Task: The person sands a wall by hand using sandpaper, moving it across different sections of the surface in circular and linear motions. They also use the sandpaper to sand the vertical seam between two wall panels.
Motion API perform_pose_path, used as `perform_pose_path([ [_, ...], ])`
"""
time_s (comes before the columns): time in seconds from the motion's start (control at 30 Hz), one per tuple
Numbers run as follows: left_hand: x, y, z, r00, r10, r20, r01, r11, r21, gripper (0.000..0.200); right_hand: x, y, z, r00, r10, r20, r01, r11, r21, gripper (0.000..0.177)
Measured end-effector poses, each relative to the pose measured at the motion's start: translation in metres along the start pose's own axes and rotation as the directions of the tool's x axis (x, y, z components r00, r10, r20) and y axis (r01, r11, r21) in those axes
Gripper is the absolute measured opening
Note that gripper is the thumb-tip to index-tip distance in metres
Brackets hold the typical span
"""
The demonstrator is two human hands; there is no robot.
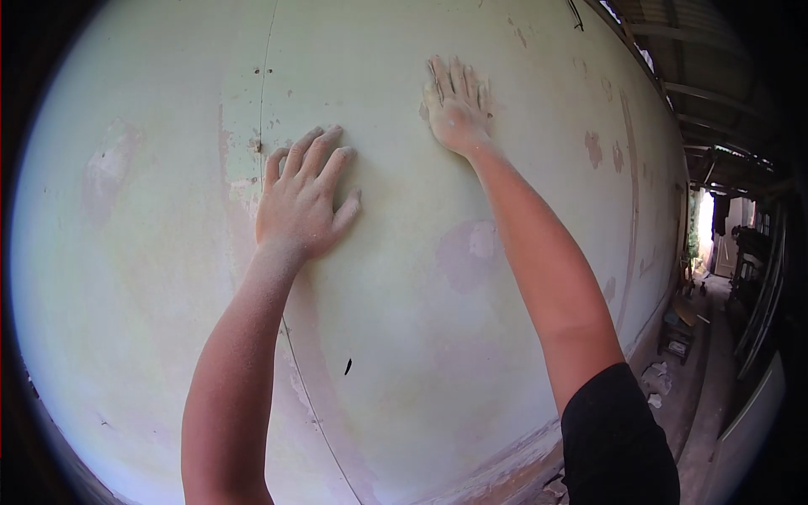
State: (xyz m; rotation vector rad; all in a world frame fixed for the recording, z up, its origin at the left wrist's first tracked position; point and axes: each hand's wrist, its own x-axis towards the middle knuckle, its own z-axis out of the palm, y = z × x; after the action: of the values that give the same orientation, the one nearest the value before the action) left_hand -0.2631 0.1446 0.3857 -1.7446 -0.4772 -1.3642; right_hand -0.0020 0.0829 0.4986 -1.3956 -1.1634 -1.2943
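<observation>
Under a beamed roof (690,35), a cluttered walkway (714,337) leads toward a pale door (727,252).

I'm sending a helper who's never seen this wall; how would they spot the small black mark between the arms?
Face the big pale green wall and find the thin seam running down it behind the left hand. Below that hand, a little right of the seam, is the black mark. It is short, slanted and dark, unlike the faint pinkish patch higher to its right.
</observation>
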Motion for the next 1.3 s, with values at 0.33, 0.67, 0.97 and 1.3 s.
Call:
perform_pose_path([
  [0.33, -0.002, -0.002, -0.001, 0.999, 0.000, 0.034, 0.001, 1.000, -0.031, 0.051, -0.043, 0.013, -0.024, 0.825, -0.502, 0.259, 0.528, 0.849, -0.034, 0.059],
  [0.67, -0.002, -0.003, 0.000, 1.000, 0.007, 0.010, -0.007, 1.000, -0.013, 0.047, -0.077, -0.027, -0.010, 0.914, -0.380, 0.140, 0.391, 0.918, -0.062, 0.059],
  [0.97, -0.006, -0.005, 0.003, 1.000, 0.018, -0.013, -0.018, 0.999, -0.032, 0.045, 0.003, -0.002, -0.009, 0.983, -0.152, 0.107, 0.158, 0.986, -0.052, 0.058],
  [1.3, -0.005, -0.006, 0.005, 0.998, 0.028, -0.056, -0.031, 0.998, -0.050, 0.041, -0.114, -0.024, -0.023, 0.817, -0.516, 0.259, 0.548, 0.834, -0.067, 0.057],
])
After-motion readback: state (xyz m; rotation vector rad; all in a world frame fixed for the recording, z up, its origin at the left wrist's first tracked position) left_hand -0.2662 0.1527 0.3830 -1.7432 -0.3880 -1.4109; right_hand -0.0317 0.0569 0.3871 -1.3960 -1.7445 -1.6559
